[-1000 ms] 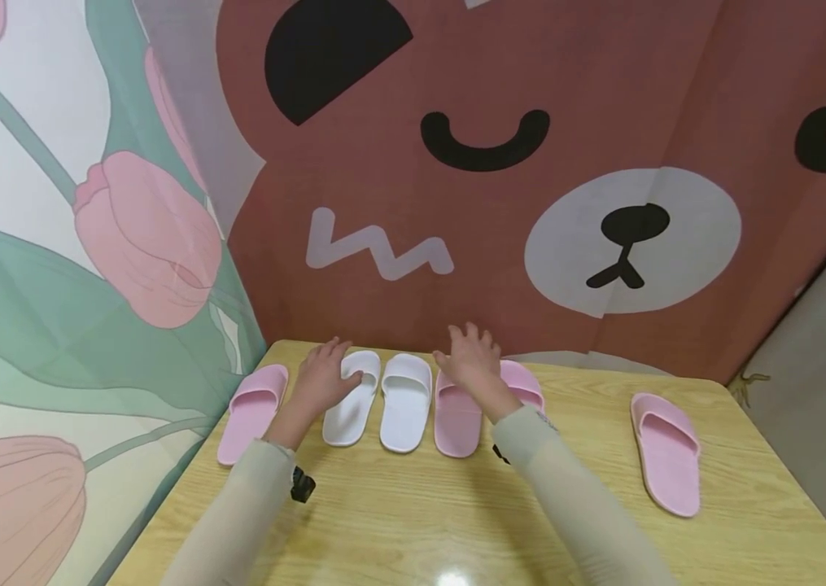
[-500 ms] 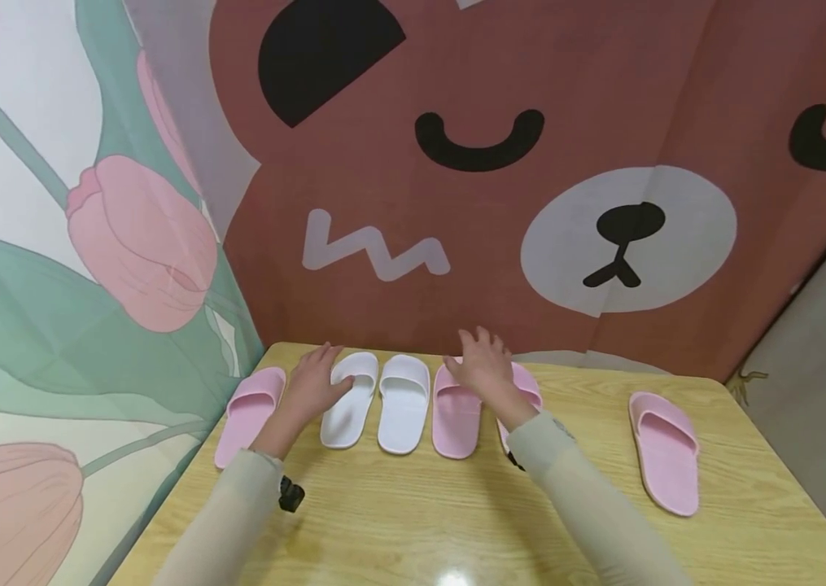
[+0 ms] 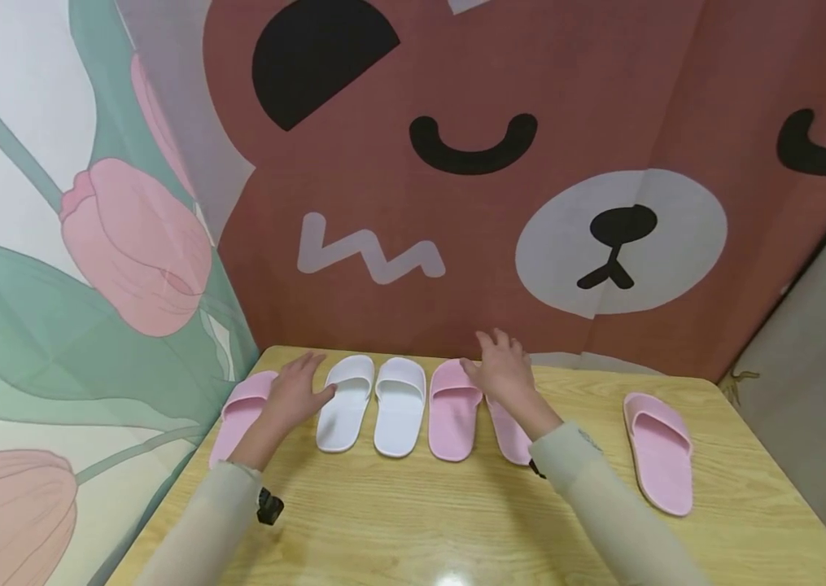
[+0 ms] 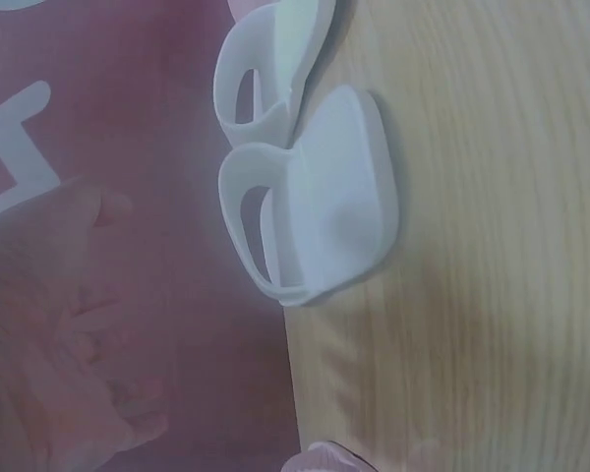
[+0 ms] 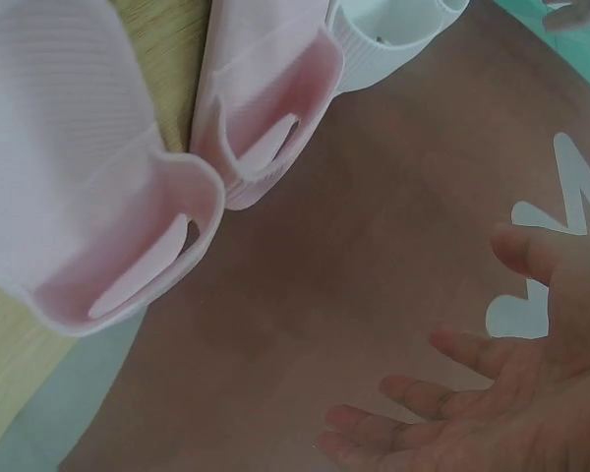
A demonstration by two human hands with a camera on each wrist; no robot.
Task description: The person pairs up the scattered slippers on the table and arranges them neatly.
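In the head view my left hand [image 3: 294, 397] is over the table between the leftmost pink slipper [image 3: 238, 422] and a white slipper [image 3: 341, 419]. Its fingers are spread and hold nothing. A second white slipper [image 3: 398, 423] stands beside the first. My right hand [image 3: 506, 373] hovers with spread fingers over a pink slipper [image 3: 511, 435], hiding much of its strap. Left of that lies another pink slipper [image 3: 454, 423]. In the right wrist view the right fingers [image 5: 472, 352] are apart from the slippers. The left wrist view shows the left hand [image 4: 54, 344] away from the white pair.
One more pink slipper [image 3: 660, 456] lies apart on the right of the wooden table [image 3: 398, 521]. A brown bear-print curtain [image 3: 456, 301] hangs behind the table's back edge. A tulip-print curtain [image 3: 142, 350] borders the left side, and a pale curtain [image 3: 815, 350] the right.
My left hand has moved left, off the white slipper toward the leftmost pink one. My right hand has moved right, uncovering one pink slipper. The slippers have stayed put; the head view has shifted slightly.
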